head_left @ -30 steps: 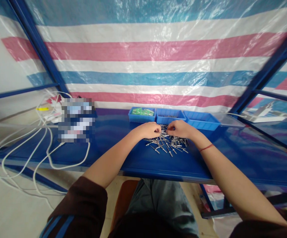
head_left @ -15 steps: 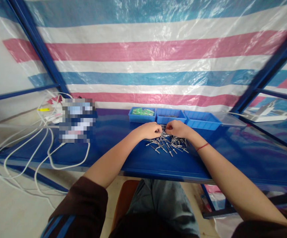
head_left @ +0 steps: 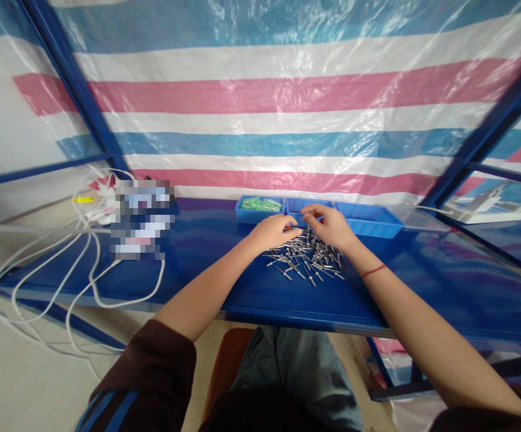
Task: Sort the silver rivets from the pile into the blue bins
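A loose heap of silver blind rivets lies on the blue tabletop in front of me. My left hand is low at the heap's back left, thumb and fingers apart, with nothing visible between them. Just above the heap's back edge, my right hand has its thumb and index finger pinched together by the front of the middle blue bin. Whatever is in that pinch is too small to make out. The right hand hides much of the middle bin.
Left of the middle bin, a blue bin holds green-and-white packets. A third blue bin stands to the right. White cables loop over the table's left side near a blurred-out object. Blue frame posts flank the table.
My right hand has risen from the rivets toward the middle bin. My left hand has loosened, its fingers opening beside the heap. The view has shifted slightly.
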Motion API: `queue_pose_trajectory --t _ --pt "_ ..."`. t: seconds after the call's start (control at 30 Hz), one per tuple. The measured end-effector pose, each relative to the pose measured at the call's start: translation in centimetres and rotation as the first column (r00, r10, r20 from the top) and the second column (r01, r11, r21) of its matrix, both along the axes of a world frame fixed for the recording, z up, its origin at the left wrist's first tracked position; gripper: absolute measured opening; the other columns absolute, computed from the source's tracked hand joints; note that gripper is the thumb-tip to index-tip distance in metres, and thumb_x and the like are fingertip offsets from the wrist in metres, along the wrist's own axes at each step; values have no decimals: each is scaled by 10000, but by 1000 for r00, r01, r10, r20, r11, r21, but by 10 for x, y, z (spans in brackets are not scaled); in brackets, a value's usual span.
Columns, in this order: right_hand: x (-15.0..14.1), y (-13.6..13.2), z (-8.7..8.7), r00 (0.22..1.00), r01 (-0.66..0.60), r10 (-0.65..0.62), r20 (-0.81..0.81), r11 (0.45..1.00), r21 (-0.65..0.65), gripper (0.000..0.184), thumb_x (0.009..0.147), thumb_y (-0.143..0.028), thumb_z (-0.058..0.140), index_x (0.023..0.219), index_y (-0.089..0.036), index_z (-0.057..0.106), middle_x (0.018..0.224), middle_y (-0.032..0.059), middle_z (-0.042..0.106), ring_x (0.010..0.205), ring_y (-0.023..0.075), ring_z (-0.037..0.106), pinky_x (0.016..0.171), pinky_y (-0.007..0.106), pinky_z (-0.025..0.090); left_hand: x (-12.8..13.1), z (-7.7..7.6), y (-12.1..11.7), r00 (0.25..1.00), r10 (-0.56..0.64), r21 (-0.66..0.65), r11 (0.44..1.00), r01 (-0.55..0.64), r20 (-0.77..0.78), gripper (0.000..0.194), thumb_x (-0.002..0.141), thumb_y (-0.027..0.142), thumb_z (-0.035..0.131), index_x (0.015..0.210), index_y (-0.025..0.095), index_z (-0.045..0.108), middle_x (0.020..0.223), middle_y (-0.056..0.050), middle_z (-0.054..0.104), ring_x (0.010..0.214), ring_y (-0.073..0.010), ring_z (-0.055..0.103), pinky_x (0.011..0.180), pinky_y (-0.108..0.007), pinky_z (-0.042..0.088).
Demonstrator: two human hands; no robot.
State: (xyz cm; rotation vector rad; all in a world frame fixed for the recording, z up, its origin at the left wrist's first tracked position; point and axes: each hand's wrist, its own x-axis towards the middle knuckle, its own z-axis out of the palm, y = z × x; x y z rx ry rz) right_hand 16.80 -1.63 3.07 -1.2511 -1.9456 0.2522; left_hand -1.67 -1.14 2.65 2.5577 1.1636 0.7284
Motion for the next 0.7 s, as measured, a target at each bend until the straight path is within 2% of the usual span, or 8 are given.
queue_pose_trajectory --t 0.13,0.23,0.33,0.5,0.7 --pt "-2 1 0 982 13 -12 -187 1000 3 198 795 -318 571 904 -160 622 877 90 716 812 195 663 735 317 483 3 -1 0 985 37 -15 999 -35 168 293 850 372 589 1061 171 625 909 -45 690 774 -157 622 753 -299 479" --pt "-5 0 0 928 -64 32 -370 995 -75 291 755 -419 619 880 -157 601 814 83 702 738 178 649 671 299 483 5 1 1 948 56 -23 998 -51 314 203 862 309 582 993 163 635 908 -40 694 765 -135 625 746 -279 486" --pt "-10 -3 1 864 -115 20 -503 981 -158 407 709 -537 641 870 -167 588 818 77 699 696 157 617 590 266 459 7 4 2 882 76 -41 997 -64 464 118 879 243 554 893 159 635 910 -41 699 825 -131 636 775 -270 493" --pt "-17 -10 2 814 -163 -21 -580 951 -262 494 676 -642 621 842 -179 575 887 83 691 707 146 603 565 246 447 11 5 3 785 60 -79 997 -15 617 99 853 233 598 902 152 627 927 -65 701 877 -146 646 800 -287 507" --pt "-20 -12 1 769 -254 -13 -639 911 -324 437 690 -610 621 823 -197 574 836 55 675 685 139 594 559 245 438 12 5 3 753 42 -57 998 -6 657 100 856 215 586 924 149 618 962 -67 692 895 -139 645 829 -280 494"
